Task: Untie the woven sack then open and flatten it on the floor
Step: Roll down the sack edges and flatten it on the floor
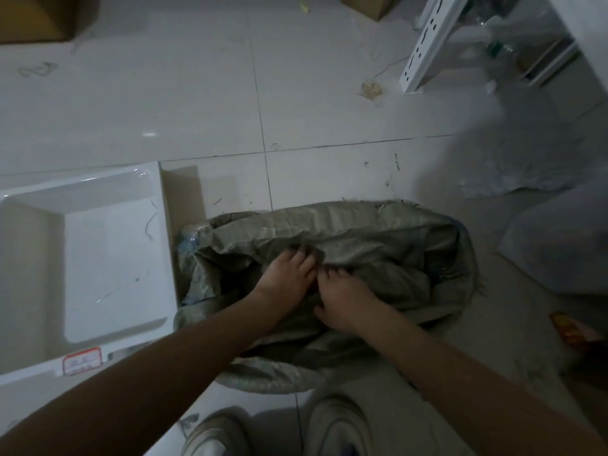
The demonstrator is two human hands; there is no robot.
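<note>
Woven sack (345, 232) lies crumpled on the tiled floor (329, 110), bunched under both hands: left hand (289, 274) and right hand (345, 297) pinch folds with curled fingers (306, 258). No tie shows; beyond the fingertips its rim gapes, so opening seems begun, flattening remains.

head cam | steep downward | close over floor (329, 93)

White tray (82, 258) on tile floor (197, 103). Cardboard flap (184, 199) touching tray's right edge. Cardboard box (42, 14) beyond tray. Slotted white rail (424, 41) far right of tray.
</note>
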